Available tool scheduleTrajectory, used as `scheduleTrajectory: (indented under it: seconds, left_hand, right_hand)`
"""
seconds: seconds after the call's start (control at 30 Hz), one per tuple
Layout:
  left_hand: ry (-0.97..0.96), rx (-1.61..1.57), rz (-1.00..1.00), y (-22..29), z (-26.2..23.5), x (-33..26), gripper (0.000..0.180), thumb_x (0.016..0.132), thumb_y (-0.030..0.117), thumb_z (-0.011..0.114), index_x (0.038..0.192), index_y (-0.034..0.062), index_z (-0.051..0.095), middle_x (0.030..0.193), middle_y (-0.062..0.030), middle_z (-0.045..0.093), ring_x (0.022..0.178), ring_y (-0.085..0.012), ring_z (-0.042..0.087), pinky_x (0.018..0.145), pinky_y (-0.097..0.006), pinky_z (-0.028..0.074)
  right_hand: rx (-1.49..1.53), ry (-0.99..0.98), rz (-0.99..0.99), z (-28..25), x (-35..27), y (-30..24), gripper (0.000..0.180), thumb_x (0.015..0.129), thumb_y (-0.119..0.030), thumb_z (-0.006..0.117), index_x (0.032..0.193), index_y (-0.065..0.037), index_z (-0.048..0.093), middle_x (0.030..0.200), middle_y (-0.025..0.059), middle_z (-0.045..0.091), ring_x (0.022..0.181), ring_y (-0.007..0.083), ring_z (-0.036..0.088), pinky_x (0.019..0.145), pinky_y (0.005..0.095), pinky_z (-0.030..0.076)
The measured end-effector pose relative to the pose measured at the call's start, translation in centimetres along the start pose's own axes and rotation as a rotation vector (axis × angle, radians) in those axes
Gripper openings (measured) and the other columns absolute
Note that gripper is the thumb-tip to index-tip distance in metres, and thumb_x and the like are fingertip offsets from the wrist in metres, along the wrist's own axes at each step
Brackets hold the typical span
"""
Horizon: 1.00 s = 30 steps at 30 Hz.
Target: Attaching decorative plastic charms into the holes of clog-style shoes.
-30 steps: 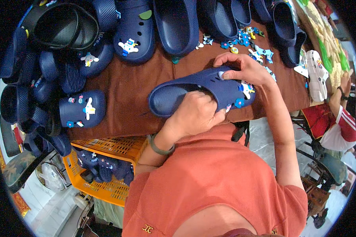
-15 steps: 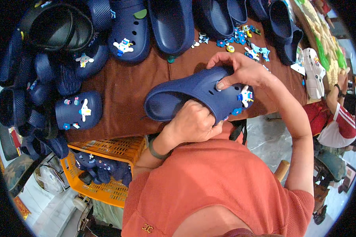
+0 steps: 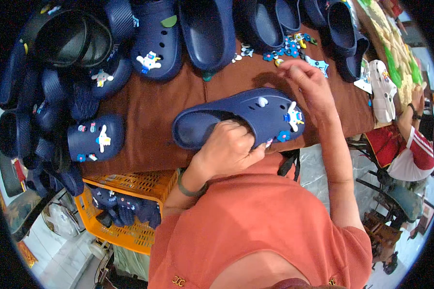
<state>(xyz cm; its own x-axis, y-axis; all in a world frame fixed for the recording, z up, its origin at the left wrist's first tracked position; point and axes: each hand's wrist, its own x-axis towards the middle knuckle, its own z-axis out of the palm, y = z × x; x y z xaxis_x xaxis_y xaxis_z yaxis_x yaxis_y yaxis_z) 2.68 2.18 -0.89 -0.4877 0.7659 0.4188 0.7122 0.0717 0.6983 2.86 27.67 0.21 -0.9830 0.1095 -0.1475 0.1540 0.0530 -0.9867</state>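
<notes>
one brown cloth (image 3: 149,139) is covering the table, and many navy clogs (image 3: 152,33) are crowding its far and left edges. below the near left edge, an orange crate (image 3: 149,182) is holding more dark footwear. the handled clog (image 3: 246,110), navy too, is lying lengthwise near the cloth's near edge, its heel pointing left and its toe pointing right; whether its sole is touching the cloth cannot be told. a white clog (image 3: 383,103) is resting well apart on the right, and a decorated navy clog (image 3: 90,142) is sitting on the left. the left hand (image 3: 229,149) is gripping the handled clog, its fingers curling down into the opening. the right hand (image 3: 311,86) is hovering beyond the toe, apart from the clog, thumb and fingertips drawing close together; whether they are pinching anything cannot be told. loose charms (image 3: 291,47) are lying scattered just past that hand. on the clog's upper, a white character charm (image 3: 294,115), a blue flower charm (image 3: 283,136) and a small whitish charm (image 3: 262,101) are showing.
</notes>
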Motion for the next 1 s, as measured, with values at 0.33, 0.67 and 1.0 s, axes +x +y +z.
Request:
scheduleTrajectory:
  seconds: [0.33, 0.67, 1.0]
  left_hand:
    - [0.068, -0.002, -0.045, -0.1, 0.1, -0.1, 0.022, 0.077, 0.018, 0.070, 0.068, 0.0011, 0.060, 0.064, -0.0159, 0.057, 0.058, -0.0346, 0.058, 0.054, -0.044, 0.046]
    - [0.095, -0.009, -0.048, -0.7, 0.7, 0.4, 0.027, 0.076, 0.019, 0.072, 0.063, 0.0025, 0.056, 0.059, -0.0141, 0.055, 0.054, -0.0333, 0.057, 0.051, -0.042, 0.045]
    - [0.056, 0.034, -0.047, -0.3, 0.3, 0.3, 0.026, 0.077, 0.020, 0.071, 0.064, 0.0018, 0.057, 0.061, -0.0153, 0.057, 0.056, -0.0334, 0.059, 0.053, -0.042, 0.047]
  right_hand:
    - [0.102, 0.884, -0.444, -9.1, 1.1, 3.2, 0.020, 0.098, -0.020, 0.059, 0.097, -0.002, 0.066, 0.087, 0.0007, 0.065, 0.081, 0.0066, 0.057, 0.075, 0.0208, 0.045]
    - [-0.889, -0.130, -0.740, 2.6, -1.0, -2.2, 0.014, 0.079, -0.014, 0.072, 0.091, -0.008, 0.071, 0.093, 0.0058, 0.065, 0.096, 0.0238, 0.058, 0.093, 0.0391, 0.037]
    - [-0.846, -0.183, -0.654, 3.9, -0.9, -0.7, 0.011, 0.083, -0.020, 0.067, 0.085, -0.009, 0.066, 0.087, 0.0070, 0.061, 0.093, 0.0265, 0.057, 0.088, 0.0406, 0.037]
